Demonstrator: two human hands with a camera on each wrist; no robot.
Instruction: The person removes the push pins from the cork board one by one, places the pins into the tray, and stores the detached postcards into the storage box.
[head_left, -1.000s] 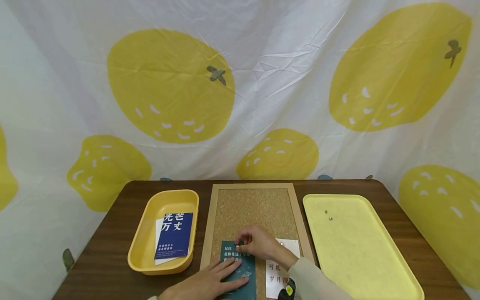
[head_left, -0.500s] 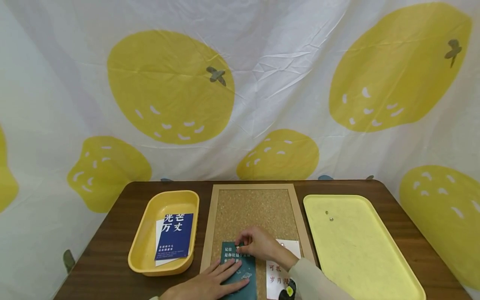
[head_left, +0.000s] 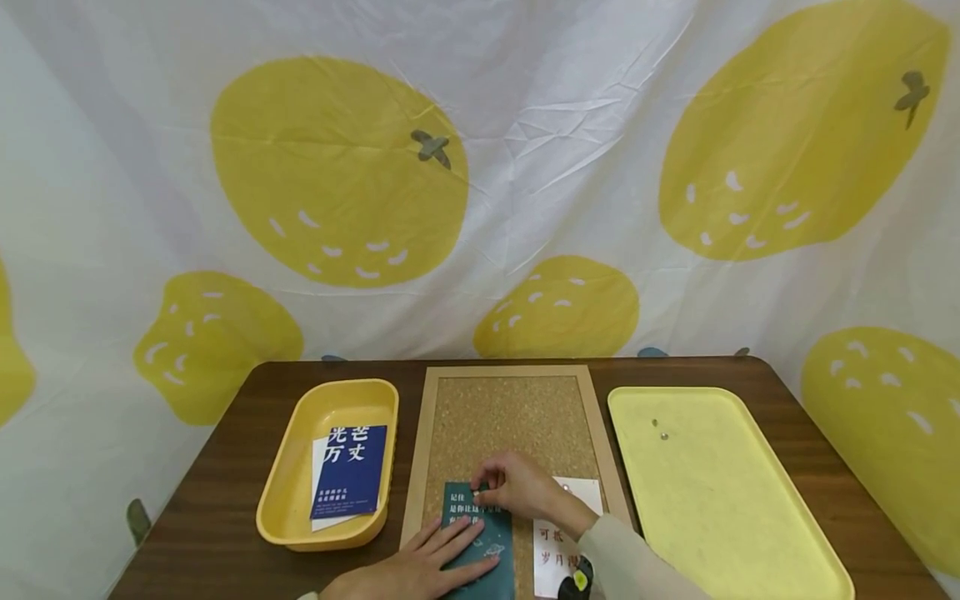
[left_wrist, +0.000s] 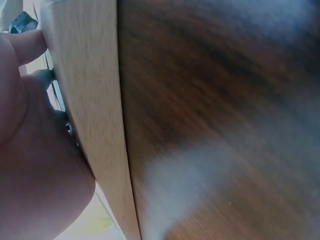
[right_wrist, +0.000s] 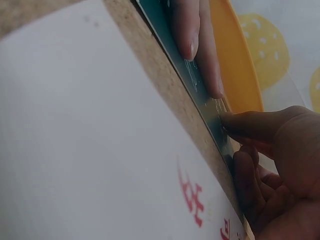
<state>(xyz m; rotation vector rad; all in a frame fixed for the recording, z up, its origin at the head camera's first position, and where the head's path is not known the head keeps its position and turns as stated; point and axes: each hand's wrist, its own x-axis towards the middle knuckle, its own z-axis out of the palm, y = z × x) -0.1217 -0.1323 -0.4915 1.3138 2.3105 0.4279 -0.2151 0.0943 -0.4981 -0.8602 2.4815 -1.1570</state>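
Note:
A dark green card [head_left: 487, 575] with white lettering lies on a cork board [head_left: 510, 425] with a wooden frame. My left hand [head_left: 420, 567] rests on the card with its fingers spread straight. At the card's upper edge my right hand [head_left: 517, 487] pinches a small pale pushpin [head_left: 476, 493], mostly hidden by thumb and fingertips. The right wrist view shows the thumb [right_wrist: 255, 125] and curled fingers against the green card [right_wrist: 170, 45]. Right of it, partly under my right forearm, lies a white card [head_left: 555, 567] with red characters and a small pin near its top.
On the left stands a yellow basin [head_left: 273, 500] with a blue card [head_left: 348, 475] over a white one. A pale yellow tray [head_left: 727, 500] on the right bears two small pushpins [head_left: 663, 436]. All stand on a dark wooden table [head_left: 210, 517] before a lemon-print cloth [head_left: 510, 183].

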